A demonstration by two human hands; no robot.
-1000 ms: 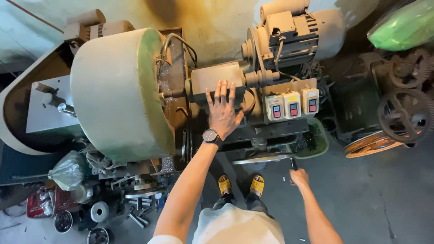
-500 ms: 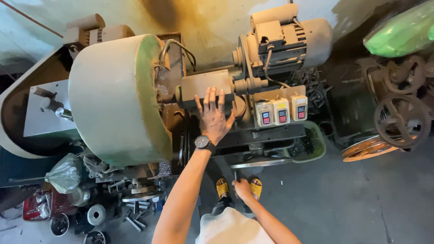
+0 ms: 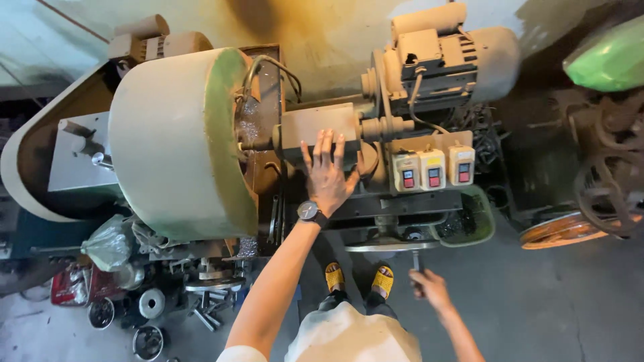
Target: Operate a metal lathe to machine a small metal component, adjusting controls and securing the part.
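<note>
The left hand (image 3: 327, 175) lies flat, fingers spread, on the tan machine housing (image 3: 316, 126) – an open grip, holding nothing. Just right of it sit three switch boxes (image 3: 433, 169) with red buttons, and above those the electric motor (image 3: 451, 55). The big drum cover (image 3: 176, 142) bulks to its left. Lower down, the right hand (image 3: 429, 288) is curled around a thin metal lever (image 3: 416, 260) (its end is hidden in the fist) – below the green tray (image 3: 477, 224).
</note>
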